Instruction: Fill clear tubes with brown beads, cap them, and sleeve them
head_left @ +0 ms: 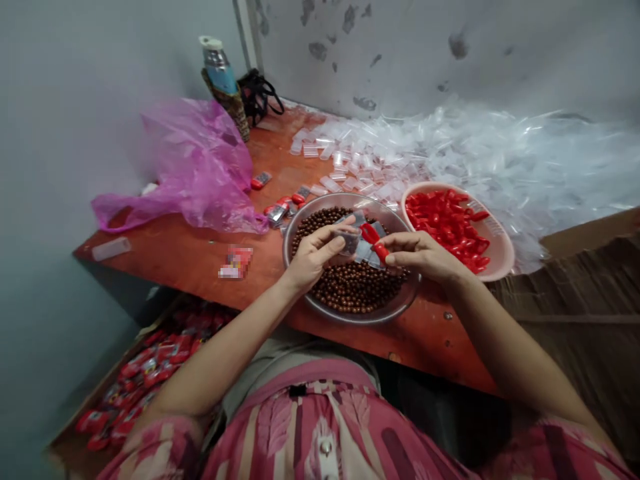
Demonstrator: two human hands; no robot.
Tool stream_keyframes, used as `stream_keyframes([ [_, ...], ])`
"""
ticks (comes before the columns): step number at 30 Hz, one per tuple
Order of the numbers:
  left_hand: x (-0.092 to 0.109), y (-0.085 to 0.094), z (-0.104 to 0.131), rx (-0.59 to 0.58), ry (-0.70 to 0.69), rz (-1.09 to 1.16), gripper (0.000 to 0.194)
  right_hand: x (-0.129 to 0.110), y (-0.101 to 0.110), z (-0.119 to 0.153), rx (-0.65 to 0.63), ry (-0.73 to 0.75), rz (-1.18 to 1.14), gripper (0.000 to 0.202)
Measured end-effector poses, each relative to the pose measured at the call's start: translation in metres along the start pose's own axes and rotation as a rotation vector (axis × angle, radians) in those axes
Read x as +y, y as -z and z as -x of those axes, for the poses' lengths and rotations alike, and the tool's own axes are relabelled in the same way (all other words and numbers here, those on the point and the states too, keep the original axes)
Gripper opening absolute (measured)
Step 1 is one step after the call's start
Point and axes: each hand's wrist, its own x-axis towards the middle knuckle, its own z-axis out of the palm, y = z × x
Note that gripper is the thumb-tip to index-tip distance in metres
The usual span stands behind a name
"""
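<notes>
Above a metal bowl of brown beads, my left hand pinches a small clear case with dark contents. My right hand is closed on a red cap, and a red loop reaches from it toward the case. Other small clear pieces lie on the beads beneath my hands. Beside the bowl on the right stands a pink basket full of red caps.
Clear plastic cases are heaped at the back right. A pink plastic bag and a bottle stand at the back left. Red-capped items lie left of the bowl. A box of red items is below left; cardboard is at right.
</notes>
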Motion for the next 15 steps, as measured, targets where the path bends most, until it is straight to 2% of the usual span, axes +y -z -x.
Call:
stream_keyframes([
  [2,0.0,0.001,0.001,0.009,-0.002,0.041,0.03,-0.001,-0.017,-0.002,-0.044,-0.001,0.008,0.028],
  [4,0.0,0.001,0.001,0.034,0.007,0.072,0.034,0.002,-0.028,-0.006,-0.02,0.044,0.029,0.027],
  [7,-0.002,0.001,0.001,0.072,0.02,0.108,0.034,0.008,-0.039,-0.014,0.15,0.211,0.125,0.035],
  [9,-0.002,0.001,0.0,0.083,0.028,0.124,0.035,0.01,-0.045,-0.017,0.296,0.36,0.275,0.037],
  [11,-0.002,0.002,0.001,0.081,0.034,0.126,0.035,0.009,-0.05,-0.017,0.385,0.462,0.461,0.031],
  [13,-0.002,0.002,0.001,0.071,0.038,0.119,0.035,0.005,-0.052,-0.014,0.399,0.492,0.576,0.026],
  [15,0.0,0.003,0.002,0.06,0.043,0.115,0.035,0.0,-0.049,-0.011,0.352,0.451,0.554,0.026],
])
